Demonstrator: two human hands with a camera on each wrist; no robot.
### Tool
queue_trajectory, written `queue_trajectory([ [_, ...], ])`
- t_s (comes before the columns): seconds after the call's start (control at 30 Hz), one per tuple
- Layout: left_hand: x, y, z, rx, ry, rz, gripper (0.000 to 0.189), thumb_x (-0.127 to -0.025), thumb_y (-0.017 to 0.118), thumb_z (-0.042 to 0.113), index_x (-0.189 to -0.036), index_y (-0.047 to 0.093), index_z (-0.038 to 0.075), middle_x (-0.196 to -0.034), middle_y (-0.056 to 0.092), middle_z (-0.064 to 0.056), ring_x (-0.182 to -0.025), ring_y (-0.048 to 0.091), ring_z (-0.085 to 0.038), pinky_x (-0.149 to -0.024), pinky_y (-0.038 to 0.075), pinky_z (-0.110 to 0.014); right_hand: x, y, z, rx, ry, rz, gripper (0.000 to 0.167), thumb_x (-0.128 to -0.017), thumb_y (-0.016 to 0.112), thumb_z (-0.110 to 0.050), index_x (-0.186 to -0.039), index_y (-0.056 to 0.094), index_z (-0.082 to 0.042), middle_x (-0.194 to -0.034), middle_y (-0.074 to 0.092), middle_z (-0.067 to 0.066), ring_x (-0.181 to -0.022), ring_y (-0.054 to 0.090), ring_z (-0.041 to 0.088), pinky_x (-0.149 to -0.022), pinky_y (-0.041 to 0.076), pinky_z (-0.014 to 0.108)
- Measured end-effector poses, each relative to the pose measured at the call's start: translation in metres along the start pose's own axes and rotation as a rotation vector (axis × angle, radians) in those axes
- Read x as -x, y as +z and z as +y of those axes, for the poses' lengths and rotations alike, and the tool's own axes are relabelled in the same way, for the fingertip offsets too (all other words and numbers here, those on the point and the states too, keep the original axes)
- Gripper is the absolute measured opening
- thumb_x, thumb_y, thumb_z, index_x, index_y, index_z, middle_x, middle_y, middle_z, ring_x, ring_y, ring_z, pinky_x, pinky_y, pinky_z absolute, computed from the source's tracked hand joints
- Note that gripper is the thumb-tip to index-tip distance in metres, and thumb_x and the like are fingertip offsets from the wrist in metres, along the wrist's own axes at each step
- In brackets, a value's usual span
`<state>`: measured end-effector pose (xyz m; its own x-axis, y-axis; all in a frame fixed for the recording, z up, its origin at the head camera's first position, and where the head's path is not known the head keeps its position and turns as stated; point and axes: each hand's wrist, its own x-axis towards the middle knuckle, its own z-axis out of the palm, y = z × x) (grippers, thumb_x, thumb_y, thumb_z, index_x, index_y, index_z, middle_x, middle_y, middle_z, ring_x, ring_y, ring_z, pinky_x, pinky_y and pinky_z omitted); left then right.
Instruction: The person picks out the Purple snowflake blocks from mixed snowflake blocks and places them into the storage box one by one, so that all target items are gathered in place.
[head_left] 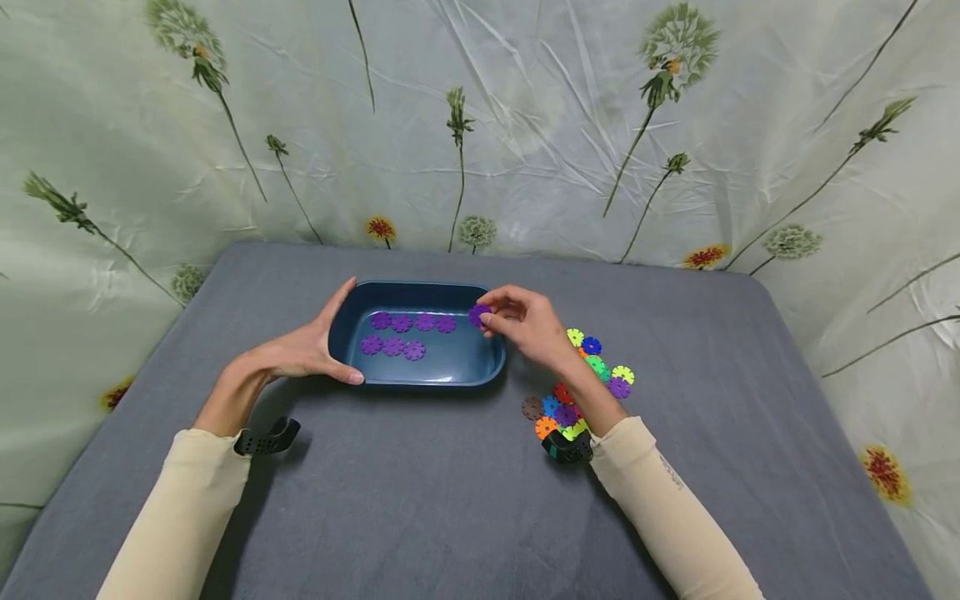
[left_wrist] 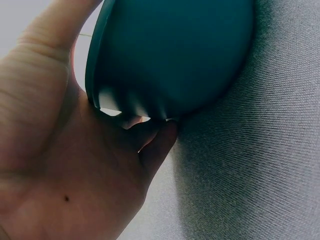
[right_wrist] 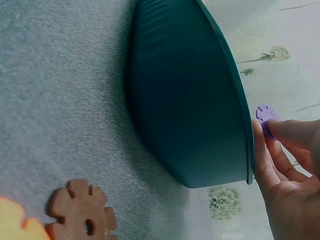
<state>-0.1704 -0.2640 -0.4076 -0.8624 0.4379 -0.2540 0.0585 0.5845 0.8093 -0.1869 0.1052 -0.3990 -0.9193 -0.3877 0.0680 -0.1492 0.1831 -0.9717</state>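
A dark blue rectangular tray [head_left: 459, 360] lies on the cloth, with several purple notched discs [head_left: 401, 323] flat inside in two rows. My left hand [head_left: 303, 350] grips its left end, thumb at the near rim and fingers toward the far corner. In the left wrist view, fingers of the left hand [left_wrist: 85, 150] curl behind the tray wall [left_wrist: 175, 55]. Over the tray's right end, my right hand [head_left: 528, 327] pinches one more purple notched disc [head_left: 478, 315] between thumb and fingers. The right wrist view shows that purple disc [right_wrist: 266, 114] above the rim.
Mixed notched discs [head_left: 596, 364] in green, yellow, blue, orange and other colours lie right of the tray, partly under my right forearm. A brown disc [head_left: 532, 407] sits at their left edge. Grey cloth [head_left: 420, 500] covers the table; a floral curtain [head_left: 525, 125] hangs behind.
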Motion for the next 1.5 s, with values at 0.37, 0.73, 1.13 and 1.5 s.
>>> queue_trajectory([
  [0.37,-0.001,0.000,-0.003,0.000,0.004,0.002,0.146,-0.073,0.094,0.024,-0.165,-0.019,0.035,-0.175,-0.012,-0.017,-0.159,0.001,-0.049,-0.120,0.009,-0.079,-0.010,0.004,-0.003,-0.022,-0.020,-0.046,0.024,-0.097,0.068,0.003,-0.121,0.069,0.004,-0.101,0.070,0.024,-0.084,0.078,0.025,-0.088,0.060,0.056],
  [0.73,0.000,-0.001,-0.001,-0.006,0.005,-0.004,0.146,-0.073,0.094,0.024,-0.165,-0.019,0.035,-0.175,-0.013,-0.016,-0.159,0.001,-0.049,-0.120,0.009,-0.079,-0.019,0.014,-0.005,0.023,0.027,-0.092,0.026,-0.097,0.068,0.003,-0.124,0.071,0.003,-0.108,0.071,0.025,-0.085,0.078,0.021,-0.088,0.060,0.056],
  [1.13,-0.001,-0.001,0.000,-0.014,0.003,-0.006,0.146,-0.074,0.093,0.024,-0.165,-0.020,0.035,-0.175,-0.012,-0.018,-0.159,0.002,-0.050,-0.121,0.009,-0.079,-0.029,0.024,-0.011,0.076,0.046,-0.132,0.023,-0.097,0.070,0.002,-0.120,0.073,0.001,-0.102,0.069,0.018,-0.090,0.077,0.040,-0.086,0.061,0.056],
  [1.5,0.000,0.000,-0.001,0.005,-0.005,-0.010,0.145,-0.075,0.093,0.023,-0.165,-0.020,0.036,-0.175,-0.009,-0.019,-0.159,0.003,-0.050,-0.121,0.009,-0.078,-0.037,0.030,-0.012,0.169,0.069,-0.168,0.022,-0.096,0.071,0.001,-0.118,0.074,0.000,-0.101,0.069,0.016,-0.084,0.078,0.027,-0.084,0.063,0.049],
])
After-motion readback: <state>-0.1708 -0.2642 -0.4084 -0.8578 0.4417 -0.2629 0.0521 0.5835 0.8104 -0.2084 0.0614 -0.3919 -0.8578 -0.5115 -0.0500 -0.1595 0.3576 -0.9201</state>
